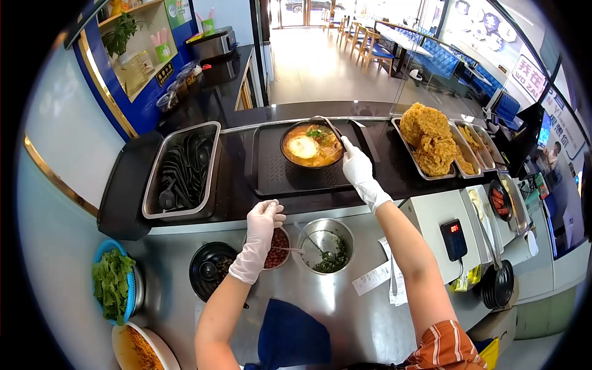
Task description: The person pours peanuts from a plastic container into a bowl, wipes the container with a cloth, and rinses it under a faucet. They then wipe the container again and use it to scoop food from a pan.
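Note:
A black bowl of orange soup (313, 144) with an egg and chopped greens stands on a black tray (271, 176) on the dark counter. My right hand (357, 165), in a white glove, is closed at the bowl's right side, by its thin raised handle (327, 122). Over the steel worktop my gloved left hand (265, 221) has its fingers bent together; whatever they hold, if anything, is too small to make out. Below it sits a bowl of red-brown peanuts (279, 248) with a spoon. Beside that is a steel pot of chopped greens (333, 262).
Left are a steel bin of black spoons (185, 172), a blue basket of leaves (114, 280) and a black bowl (213, 271). Right are fried chicken (428, 139), a timer (454, 239) and paper slips (373, 279). A blue cloth (293, 333) lies in front. Someone sits far right.

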`<state>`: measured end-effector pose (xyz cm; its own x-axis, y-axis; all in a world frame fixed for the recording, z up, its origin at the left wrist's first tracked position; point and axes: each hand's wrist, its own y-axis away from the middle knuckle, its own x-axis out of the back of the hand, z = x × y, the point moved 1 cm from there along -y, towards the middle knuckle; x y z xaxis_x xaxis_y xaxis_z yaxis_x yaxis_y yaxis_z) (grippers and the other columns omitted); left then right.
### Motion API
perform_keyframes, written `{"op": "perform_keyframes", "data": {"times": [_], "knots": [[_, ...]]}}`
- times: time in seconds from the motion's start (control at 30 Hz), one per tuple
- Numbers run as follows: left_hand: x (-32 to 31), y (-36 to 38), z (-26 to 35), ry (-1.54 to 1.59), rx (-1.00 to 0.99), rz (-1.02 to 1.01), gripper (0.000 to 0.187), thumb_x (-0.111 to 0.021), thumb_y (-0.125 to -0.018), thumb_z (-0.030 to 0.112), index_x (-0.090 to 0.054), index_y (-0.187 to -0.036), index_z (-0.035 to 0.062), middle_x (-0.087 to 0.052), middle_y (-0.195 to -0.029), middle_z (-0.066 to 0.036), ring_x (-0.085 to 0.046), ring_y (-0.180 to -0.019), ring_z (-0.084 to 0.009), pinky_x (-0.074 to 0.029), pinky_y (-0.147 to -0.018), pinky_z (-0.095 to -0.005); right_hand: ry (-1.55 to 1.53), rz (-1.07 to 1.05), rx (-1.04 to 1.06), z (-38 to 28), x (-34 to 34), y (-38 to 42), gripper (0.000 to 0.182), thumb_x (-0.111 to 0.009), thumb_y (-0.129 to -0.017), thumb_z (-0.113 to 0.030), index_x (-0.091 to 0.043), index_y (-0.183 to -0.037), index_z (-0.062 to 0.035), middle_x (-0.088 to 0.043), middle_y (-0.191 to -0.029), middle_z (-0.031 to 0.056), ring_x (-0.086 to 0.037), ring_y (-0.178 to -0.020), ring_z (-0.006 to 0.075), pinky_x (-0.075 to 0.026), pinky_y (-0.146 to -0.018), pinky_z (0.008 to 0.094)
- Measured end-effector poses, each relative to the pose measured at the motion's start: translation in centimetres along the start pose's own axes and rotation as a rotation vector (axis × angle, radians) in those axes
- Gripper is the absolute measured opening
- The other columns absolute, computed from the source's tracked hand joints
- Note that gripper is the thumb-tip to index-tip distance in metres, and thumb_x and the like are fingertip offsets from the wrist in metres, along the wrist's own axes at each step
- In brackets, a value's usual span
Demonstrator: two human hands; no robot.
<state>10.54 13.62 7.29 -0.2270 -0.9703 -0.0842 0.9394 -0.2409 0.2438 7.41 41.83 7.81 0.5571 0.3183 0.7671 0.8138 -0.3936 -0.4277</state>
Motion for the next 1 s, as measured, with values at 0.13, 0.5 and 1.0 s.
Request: {"op": "perform_keyframes", "data": {"times": [0.13, 0.5, 1.0], "knots": [[-0.7, -1.0, -0.8, 0.011, 0.015, -0.008, 0.025, -0.050, -0.094, 0.021, -0.055, -0.108, 0.0013, -0.063, -0.094, -0.009, -0.061, -0.071, -0.0121, -0.050, -0.063, -0.0232, 0.061, 0.004, 0.057, 0.3, -0.4, -0.3, 0.043, -0.047, -0.085, -0.012, -0.048, -0.127, -0.0187, -0.060, -0.088, 0.0156, -0.062, -0.075, 0.0343, -0.049, -0.069, 0.0424], [-2.0, -2.4, -2.0, 0.012, 0.074, -0.023, 0.027, -0.049, -0.094, 0.021, -0.056, -0.108, -0.0006, -0.064, -0.096, -0.010, -0.062, -0.071, -0.0127, -0.049, -0.064, -0.0241, 0.182, -0.045, 0.111, 1.1, -1.1, -1.0, 0.042, -0.048, -0.086, -0.013, -0.047, -0.127, -0.0189, -0.059, -0.086, 0.0145, -0.062, -0.070, 0.0333, -0.050, -0.065, 0.0425], [-0.6, -6.0, -2.8, 0.004, 0.101, 0.229, 0.030, -0.050, -0.093, 0.019, -0.050, -0.112, -0.0041, -0.060, -0.092, -0.012, -0.060, -0.065, -0.0156, -0.050, -0.057, -0.0261, 0.039, -0.066, 0.062, 3.3, 0.2, 0.8, 0.043, -0.053, -0.088, -0.031, -0.046, -0.126, -0.0145, -0.059, -0.094, 0.0174, -0.061, -0.081, 0.0362, -0.049, -0.070, 0.0434]]}}
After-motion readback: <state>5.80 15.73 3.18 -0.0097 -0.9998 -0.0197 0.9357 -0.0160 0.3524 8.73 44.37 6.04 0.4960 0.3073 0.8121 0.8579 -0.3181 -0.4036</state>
